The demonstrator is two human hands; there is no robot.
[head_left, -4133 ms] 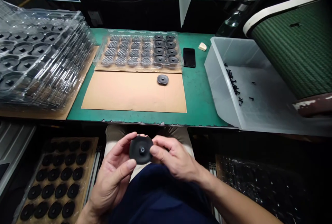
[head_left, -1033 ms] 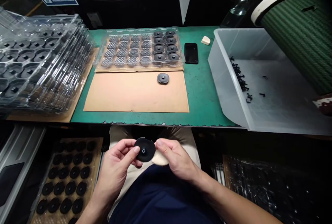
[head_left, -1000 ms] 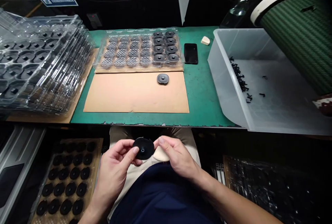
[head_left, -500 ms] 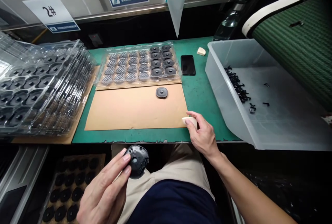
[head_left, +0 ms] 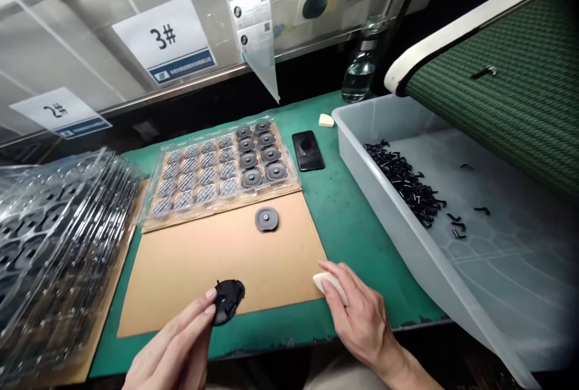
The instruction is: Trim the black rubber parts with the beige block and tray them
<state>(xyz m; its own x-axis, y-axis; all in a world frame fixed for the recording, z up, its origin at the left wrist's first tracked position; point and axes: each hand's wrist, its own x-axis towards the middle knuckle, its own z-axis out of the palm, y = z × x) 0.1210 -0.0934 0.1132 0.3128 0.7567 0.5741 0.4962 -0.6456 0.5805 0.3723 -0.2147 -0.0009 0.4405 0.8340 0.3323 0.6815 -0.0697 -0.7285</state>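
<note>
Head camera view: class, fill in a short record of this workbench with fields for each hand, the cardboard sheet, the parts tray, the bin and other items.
left hand: pinches a round black plastic part over the near edge of the cardboard
right hand: grips a small beige block at the cardboard's right corner
cardboard sheet: bears one loose black disc
blister tray: right two columns filled, other pockets hold no black parts
clear bin: pile of small black clips
other: phone; stacked clear trays; water bottle
</note>
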